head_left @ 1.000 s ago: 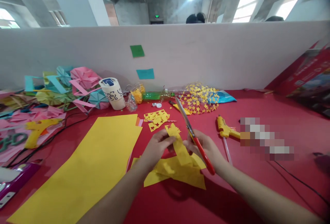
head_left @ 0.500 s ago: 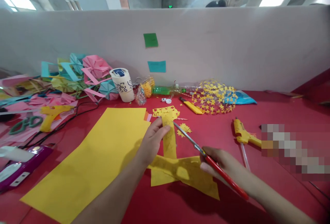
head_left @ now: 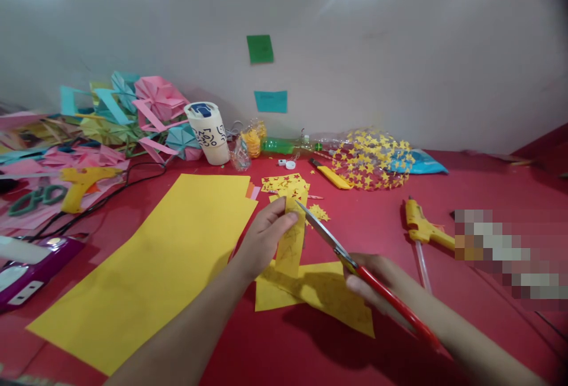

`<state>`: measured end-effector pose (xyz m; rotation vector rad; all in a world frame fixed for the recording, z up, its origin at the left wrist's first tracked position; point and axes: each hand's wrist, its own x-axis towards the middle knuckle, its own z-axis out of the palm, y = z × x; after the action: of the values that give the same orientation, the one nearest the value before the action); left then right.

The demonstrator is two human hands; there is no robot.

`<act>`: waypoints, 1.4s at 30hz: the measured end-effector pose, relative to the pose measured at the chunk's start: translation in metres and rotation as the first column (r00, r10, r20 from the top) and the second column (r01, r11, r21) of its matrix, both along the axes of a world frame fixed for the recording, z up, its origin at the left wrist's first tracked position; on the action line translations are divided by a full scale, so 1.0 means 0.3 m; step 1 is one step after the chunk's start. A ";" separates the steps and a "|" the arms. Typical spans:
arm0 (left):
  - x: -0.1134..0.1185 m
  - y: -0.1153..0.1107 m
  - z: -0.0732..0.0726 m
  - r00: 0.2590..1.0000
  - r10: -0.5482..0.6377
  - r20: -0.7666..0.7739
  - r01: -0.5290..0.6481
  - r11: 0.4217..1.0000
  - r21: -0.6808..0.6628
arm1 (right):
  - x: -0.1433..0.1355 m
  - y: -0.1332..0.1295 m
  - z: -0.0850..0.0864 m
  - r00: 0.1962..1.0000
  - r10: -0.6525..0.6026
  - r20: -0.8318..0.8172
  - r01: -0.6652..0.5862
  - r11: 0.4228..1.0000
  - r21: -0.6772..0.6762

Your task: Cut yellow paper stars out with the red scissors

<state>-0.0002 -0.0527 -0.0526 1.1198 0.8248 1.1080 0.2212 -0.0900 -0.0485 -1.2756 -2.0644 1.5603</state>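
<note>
Between thumb and fingers, my left hand (head_left: 266, 235) pinches the upper part of a yellow paper strip (head_left: 290, 250) that has faint drawn lines on it. My right hand (head_left: 377, 282) grips red-handled scissors (head_left: 326, 235), their blade tips touching or very near the strip's top right edge. Below the strip lie more yellow paper pieces (head_left: 332, 291), overlapping on the red table. Just beyond my left hand is yellow paper with star-shaped holes (head_left: 281, 183). A small pile of yellow paper stars (head_left: 318, 213) lies to the right of the strip.
Large yellow sheets (head_left: 177, 244) cover the left middle. Glue guns lie at left (head_left: 84, 185) and right (head_left: 421, 226). At the back stand a white cup (head_left: 208, 134), a yellow cutter (head_left: 335, 177) and a star-patterned clear ball (head_left: 375, 158). Folded paper shapes (head_left: 157, 102) heap up at the left.
The view has tilted down slightly. My left hand has turned the strip a little, its lower end now leaning left. The scissors stay close to its top edge.
</note>
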 end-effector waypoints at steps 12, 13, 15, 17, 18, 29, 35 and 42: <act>0.004 -0.003 -0.004 1.000 0.027 0.003 -0.027 0.999 -0.025 | -0.005 -0.012 -0.007 0.999 -0.043 0.003 0.043 0.997 -0.057; 0.004 -0.003 -0.004 1.000 0.030 0.002 -0.030 0.999 -0.018 | -0.006 -0.011 -0.009 0.999 -0.043 -0.002 0.043 0.998 -0.054; 0.003 -0.001 -0.005 1.000 0.031 0.003 -0.031 1.000 0.000 | -0.008 -0.011 -0.011 0.999 -0.053 -0.009 0.052 0.997 -0.051; 0.003 0.002 -0.009 0.999 0.033 0.009 -0.033 0.999 0.018 | -0.010 -0.010 -0.012 0.998 -0.066 -0.014 0.065 0.996 -0.056; 0.003 0.004 -0.012 0.999 0.038 0.017 -0.038 0.999 0.023 | -0.011 -0.009 -0.012 0.997 -0.070 -0.017 0.069 0.996 -0.058; 0.011 0.008 -0.020 0.990 0.082 0.116 -0.078 0.996 -0.044 | -0.011 -0.017 -0.024 0.997 -0.065 -0.042 0.063 0.996 -0.065; 0.000 0.011 -0.009 0.993 0.053 0.106 -0.046 0.997 -0.061 | -0.004 -0.006 -0.023 0.998 -0.061 -0.009 0.060 0.996 -0.063; -0.014 0.015 -0.001 0.999 0.048 0.010 -0.047 0.998 -0.034 | -0.003 -0.009 -0.026 0.999 -0.045 0.006 0.045 0.997 -0.070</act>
<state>-0.0045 -0.0483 -0.0528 1.0700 0.8631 1.1342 0.2203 -0.0927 -0.0562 -1.3407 -1.9857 1.6250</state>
